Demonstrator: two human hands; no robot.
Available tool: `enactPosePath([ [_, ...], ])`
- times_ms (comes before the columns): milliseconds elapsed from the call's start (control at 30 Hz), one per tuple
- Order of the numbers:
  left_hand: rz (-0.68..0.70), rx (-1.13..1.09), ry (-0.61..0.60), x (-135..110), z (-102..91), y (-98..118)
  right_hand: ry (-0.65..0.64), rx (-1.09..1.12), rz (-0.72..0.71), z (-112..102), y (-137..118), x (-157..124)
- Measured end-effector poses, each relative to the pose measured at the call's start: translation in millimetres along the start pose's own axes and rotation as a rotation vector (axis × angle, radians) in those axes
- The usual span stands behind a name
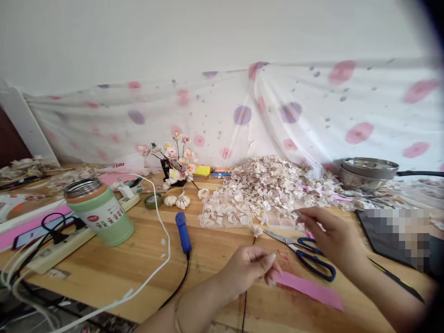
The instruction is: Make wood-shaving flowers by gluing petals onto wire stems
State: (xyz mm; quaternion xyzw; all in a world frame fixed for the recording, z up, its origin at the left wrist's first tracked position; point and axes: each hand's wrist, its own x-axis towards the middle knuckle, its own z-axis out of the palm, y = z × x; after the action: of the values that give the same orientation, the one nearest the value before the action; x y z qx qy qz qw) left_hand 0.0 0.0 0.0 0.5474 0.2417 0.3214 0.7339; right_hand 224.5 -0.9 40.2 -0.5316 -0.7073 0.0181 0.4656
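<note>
My left hand [251,268] is closed around the dark stem of a small artificial flower [256,231]. Its pale bloom rises above my fingers, and the stem comes out below the hand. My right hand [328,231] hangs over the right end of the clear plastic petal tray [211,225], thumb and fingers pinched together; whatever is between the fingertips is too small to make out. Blue-handled scissors [315,266] lie open on the table between the hands. A pink paper strip [312,290] lies just right of my left hand.
Loose whitish petals [270,180] form a large heap behind the tray. A blue corded tool [183,233], a green jar [100,212] and a power strip [65,243] stand to the left. Finished flowers [176,159] are at the back; metal bowls [367,173] and a dark tablet [378,231] are right.
</note>
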Motion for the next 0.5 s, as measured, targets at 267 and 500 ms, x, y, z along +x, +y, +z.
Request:
enactPosePath([
  [267, -0.007, -0.131, -0.065, 1, 5.8, -5, -0.543, 0.105, -0.257, -33, -61, -19],
  [500, 0.058, -0.059, 0.0, 4, 7.0, -14, -0.398, 0.254, -0.226, 22, -63, -43],
])
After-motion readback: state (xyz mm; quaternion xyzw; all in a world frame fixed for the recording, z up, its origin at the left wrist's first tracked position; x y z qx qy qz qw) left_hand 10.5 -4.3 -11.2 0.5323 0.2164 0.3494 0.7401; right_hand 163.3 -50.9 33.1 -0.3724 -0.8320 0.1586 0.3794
